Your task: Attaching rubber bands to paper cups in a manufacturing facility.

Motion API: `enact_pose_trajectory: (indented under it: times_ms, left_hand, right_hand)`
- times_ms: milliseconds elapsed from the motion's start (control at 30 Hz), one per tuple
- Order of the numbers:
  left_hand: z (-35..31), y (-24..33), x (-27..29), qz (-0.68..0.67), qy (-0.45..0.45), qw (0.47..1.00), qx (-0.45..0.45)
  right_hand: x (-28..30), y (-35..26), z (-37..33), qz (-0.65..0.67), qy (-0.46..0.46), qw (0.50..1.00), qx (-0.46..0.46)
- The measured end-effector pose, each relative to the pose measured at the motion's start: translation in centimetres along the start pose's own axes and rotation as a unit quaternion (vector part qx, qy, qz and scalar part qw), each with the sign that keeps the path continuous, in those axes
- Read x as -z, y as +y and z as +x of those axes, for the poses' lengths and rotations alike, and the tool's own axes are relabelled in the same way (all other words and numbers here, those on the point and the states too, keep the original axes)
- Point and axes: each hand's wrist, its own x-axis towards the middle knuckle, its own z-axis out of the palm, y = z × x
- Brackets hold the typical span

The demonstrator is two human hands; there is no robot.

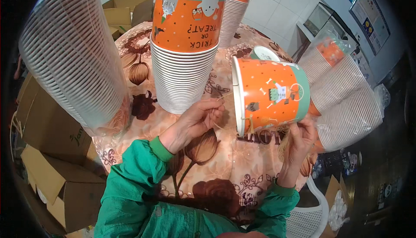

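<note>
An orange and green paper bucket (273, 95) with cartoon prints lies tilted on its side, its white-edged rim toward my left hand. My right hand (302, 134) grips the bucket low at its green base end, thumb and fingers closed; part of the fingers is hidden. My left hand (208, 115) is closed in a pinch on a thin pale string (222, 127) beside the rim, apart from the bucket. A short yellowish end of string (250, 125) shows at the rim. Several loose strings (284, 145) hang beneath the bucket near my right hand.
A tall stack of nested buckets (184, 73) stands beyond my left hand, with another stack (234, 19) behind. Plastic-wrapped stacks rise at the left (73, 56) and lie at the right (346, 112). Cardboard boxes (65, 186) and a white chair (310, 216) flank the flower-patterned tablecloth (234, 164).
</note>
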Motion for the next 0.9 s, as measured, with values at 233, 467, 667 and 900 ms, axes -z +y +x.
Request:
enact_pose_trajectory:
  times_ms: [233,467,667,900]
  left_hand:
    - [-1.2,1.7,-0.9,-0.010,-0.038,0.999,0.035]
    - [-2.5,2.9,-3.1,0.019,0.008,0.999,-0.040]
    - [-3.2,3.3,-3.6,0.083,-0.007,0.994,-0.072]
    - [-3.2,0.8,-6.5,0.269,0.067,0.949,-0.148]
  right_hand:
    - [0.2,-2.0,0.3,-0.243,-0.060,0.963,0.103]
    - [0.2,-3.5,0.6,-0.296,-0.128,0.936,0.144]
    - [0.6,-4.5,0.3,-0.341,-0.173,0.916,0.122]
    - [-0.3,-4.1,-0.2,-0.380,-0.225,0.890,0.117]
